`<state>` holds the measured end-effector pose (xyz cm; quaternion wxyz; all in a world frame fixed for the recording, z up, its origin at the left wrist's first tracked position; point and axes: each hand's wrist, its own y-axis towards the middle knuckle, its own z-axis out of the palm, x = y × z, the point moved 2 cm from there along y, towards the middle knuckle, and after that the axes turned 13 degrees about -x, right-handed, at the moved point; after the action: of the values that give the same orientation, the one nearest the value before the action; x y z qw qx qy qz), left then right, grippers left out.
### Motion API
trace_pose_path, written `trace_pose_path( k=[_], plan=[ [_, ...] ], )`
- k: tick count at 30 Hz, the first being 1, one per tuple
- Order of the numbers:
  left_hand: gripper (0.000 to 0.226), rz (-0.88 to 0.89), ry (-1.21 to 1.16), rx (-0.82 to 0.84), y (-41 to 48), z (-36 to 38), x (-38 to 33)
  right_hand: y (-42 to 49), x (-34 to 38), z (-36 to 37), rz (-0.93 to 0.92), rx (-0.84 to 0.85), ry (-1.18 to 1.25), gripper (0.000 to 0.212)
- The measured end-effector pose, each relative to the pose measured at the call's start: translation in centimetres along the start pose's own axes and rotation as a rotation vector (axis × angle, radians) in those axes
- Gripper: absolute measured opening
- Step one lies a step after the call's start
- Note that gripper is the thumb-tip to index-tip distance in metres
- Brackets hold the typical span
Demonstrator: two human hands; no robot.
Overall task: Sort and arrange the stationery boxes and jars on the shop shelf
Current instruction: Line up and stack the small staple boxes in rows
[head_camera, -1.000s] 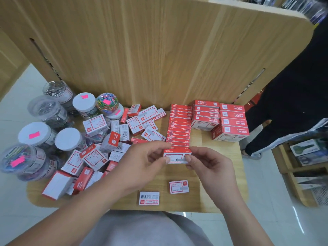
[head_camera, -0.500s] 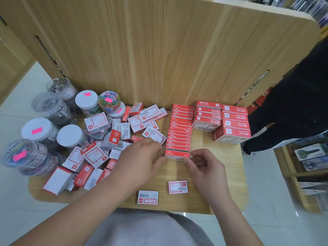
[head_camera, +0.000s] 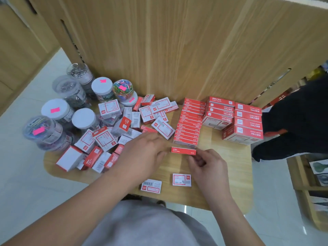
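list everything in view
jars: about nine, clear, left end
loose small boxes: a heap, red and white, left of centre
row of slim boxes: one row, red, centre
large boxes: about eight, red, right rear
flat boxes: two, white and red, front edge
held box: one, red, near end of row
shelf: one, light wood
bystander: one, black clothes, right
left hand: touches held box's left end
right hand: pinches its right end

The left hand is blurred and hides part of the loose box pile; print on the small red box is too fine to read; the dark-clothed person runs off the right edge.
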<state>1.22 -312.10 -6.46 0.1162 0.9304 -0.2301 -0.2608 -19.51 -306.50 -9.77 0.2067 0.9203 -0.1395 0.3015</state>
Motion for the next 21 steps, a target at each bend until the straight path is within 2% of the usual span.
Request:
trace_pose_path(
  k=[2,3,6,8,12,15,21],
  plan=[
    [0.013,-0.048,0.003,-0.038,-1.7,-1.0,0.3,0.1,0.2,0.0,0.006,-0.004,0.001,0.014],
    [0.019,-0.068,0.005,-0.028,-2.7,-1.4,0.5,0.1,0.3,0.0,0.01,0.0,0.001,0.018],
    [0.03,-0.104,-0.011,0.102,-5.5,-2.2,0.6,0.2,0.6,0.1,0.022,0.018,0.012,0.027],
    [0.033,-0.068,-0.016,0.17,-7.1,-2.1,0.4,0.3,0.8,0.1,0.048,0.033,0.02,0.03],
    [0.037,-0.078,0.028,0.236,-8.7,-1.0,0.0,0.3,0.8,0.4,0.018,0.02,-0.004,0.029],
    [0.036,-0.124,0.055,0.206,-8.9,-0.3,-0.2,0.4,0.4,0.6,0.013,-0.011,-0.012,0.032],
    [0.035,-0.108,0.112,0.072,-8.1,0.6,-0.5,0.5,0.6,0.5,0.034,-0.007,-0.009,0.033]
  ],
)
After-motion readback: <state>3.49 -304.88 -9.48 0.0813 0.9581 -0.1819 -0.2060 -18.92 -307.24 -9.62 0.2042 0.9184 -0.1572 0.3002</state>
